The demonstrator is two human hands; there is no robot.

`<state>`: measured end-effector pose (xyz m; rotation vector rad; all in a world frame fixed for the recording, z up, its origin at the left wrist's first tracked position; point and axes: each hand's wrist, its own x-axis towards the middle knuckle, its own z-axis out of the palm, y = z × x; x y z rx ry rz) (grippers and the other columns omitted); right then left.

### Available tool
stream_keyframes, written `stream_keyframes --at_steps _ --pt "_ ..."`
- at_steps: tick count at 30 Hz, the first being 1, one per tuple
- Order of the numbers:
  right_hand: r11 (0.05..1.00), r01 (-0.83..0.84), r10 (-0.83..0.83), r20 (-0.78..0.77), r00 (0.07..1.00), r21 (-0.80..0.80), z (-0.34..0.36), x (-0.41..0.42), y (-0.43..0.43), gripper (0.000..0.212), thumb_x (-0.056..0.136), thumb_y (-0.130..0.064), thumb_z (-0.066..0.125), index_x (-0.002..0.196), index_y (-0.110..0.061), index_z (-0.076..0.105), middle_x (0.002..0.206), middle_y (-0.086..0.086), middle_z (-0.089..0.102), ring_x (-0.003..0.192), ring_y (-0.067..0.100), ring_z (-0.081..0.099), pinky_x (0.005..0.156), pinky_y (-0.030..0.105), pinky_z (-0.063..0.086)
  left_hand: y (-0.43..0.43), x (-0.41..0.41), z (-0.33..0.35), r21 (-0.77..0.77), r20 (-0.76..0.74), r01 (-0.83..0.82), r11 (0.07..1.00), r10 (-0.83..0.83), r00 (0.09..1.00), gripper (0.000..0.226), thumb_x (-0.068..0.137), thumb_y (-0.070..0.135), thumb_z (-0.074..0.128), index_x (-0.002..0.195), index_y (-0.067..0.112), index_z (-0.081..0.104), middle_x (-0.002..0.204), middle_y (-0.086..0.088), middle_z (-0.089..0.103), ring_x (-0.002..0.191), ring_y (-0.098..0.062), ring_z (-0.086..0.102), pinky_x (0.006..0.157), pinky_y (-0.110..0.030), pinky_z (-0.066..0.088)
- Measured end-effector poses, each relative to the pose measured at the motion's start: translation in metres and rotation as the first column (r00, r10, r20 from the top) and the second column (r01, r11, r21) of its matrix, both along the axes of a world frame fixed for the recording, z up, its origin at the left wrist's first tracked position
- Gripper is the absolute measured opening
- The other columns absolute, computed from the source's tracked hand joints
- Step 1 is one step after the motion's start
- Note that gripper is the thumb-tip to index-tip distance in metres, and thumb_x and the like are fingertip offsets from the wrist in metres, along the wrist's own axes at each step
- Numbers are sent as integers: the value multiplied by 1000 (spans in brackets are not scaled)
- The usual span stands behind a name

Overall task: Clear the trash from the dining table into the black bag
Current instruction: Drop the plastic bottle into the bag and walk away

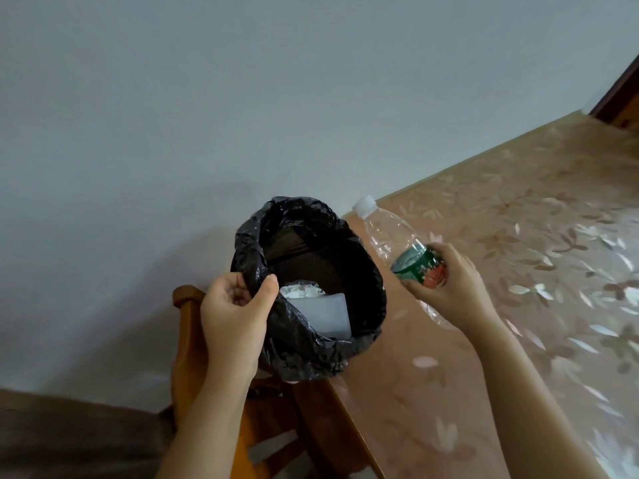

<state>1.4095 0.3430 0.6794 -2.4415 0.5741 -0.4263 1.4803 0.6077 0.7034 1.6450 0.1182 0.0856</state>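
A black bag (321, 354) hangs open beside the dining table's left edge. My left hand (231, 316) pinches its near-left rim and holds the mouth open. Inside lie crumpled white paper (299, 291) and a flat white piece (326, 314). My right hand (446, 283) grips an empty clear plastic bottle (390, 233) around its green and red label. The bottle tilts, its white cap (363, 205) pointing up-left, just right of the bag's mouth and above the table edge.
The dining table (518, 236) with a glossy pink floral cover fills the right side. A wooden chair (186, 323) stands below the bag on the left. A pale wall lies behind. Dark wooden furniture (619, 95) shows at the top right corner.
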Motion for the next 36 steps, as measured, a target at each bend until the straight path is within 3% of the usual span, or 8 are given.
stream_keyframes --at_steps 6,10,13,19,22,26,31,36 --pt "967 -218 199 -143 969 -132 41 -30 41 62 64 -44 71 117 -26 46 102 -9 52 97 15 46 83 29 33 20 -29 2 92 28 85 992 -88 996 17 71 30 72 75 21 59 77 -11 65 74 -30 63 66 -46 56" --pt "910 -375 317 -286 905 -179 51 -30 72 68 66 -54 66 124 -28 41 116 -2 54 108 21 46 91 38 40 31 -51 7 105 59 151 983 -158 986 15 70 28 72 75 21 60 73 -7 66 69 -23 63 60 -37 55" --pt "895 -413 332 -368 868 -166 48 -26 94 74 68 -55 64 130 -27 37 128 1 50 116 25 43 98 41 39 38 -63 10 87 81 170 982 -177 981 14 72 23 71 74 15 60 68 -7 63 58 -8 59 49 -16 47" --pt "907 -417 389 -267 882 -58 45 -28 121 53 77 -41 65 123 -24 48 124 -3 52 109 17 52 87 32 45 50 -75 9 -13 96 205 979 -203 974 15 74 16 70 69 12 57 54 11 59 51 -3 53 48 -15 45" --pt "931 -364 359 -129 924 -20 48 -39 128 45 79 -36 65 119 -21 52 119 -2 55 106 16 53 88 30 45 55 -77 4 -47 83 190 981 -186 979 15 73 16 70 67 13 56 53 12 58 50 -4 54 48 -16 46" --pt "975 -206 206 -9 979 -84 49 -63 129 35 83 -32 60 116 -20 55 114 -1 57 105 16 52 83 26 43 59 -80 0 -86 35 168 982 -166 986 17 76 15 70 67 12 56 49 14 56 48 -2 53 46 -16 44" --pt "970 49 -43 28 999 -238 42 -110 126 26 84 -25 60 107 -14 61 104 5 61 100 23 53 80 32 42 59 -90 0 -116 14 173 978 -173 985 16 74 18 71 68 13 58 53 8 55 52 -8 54 50 -23 48" --pt "934 276 -275 34 961 -225 27 -176 126 27 79 -20 65 105 -12 63 107 6 63 101 28 56 83 41 46 61 -113 -2 -196 44 244 950 -240 970 21 75 15 70 63 31 65 56 14 64 55 -3 60 51 -17 48"
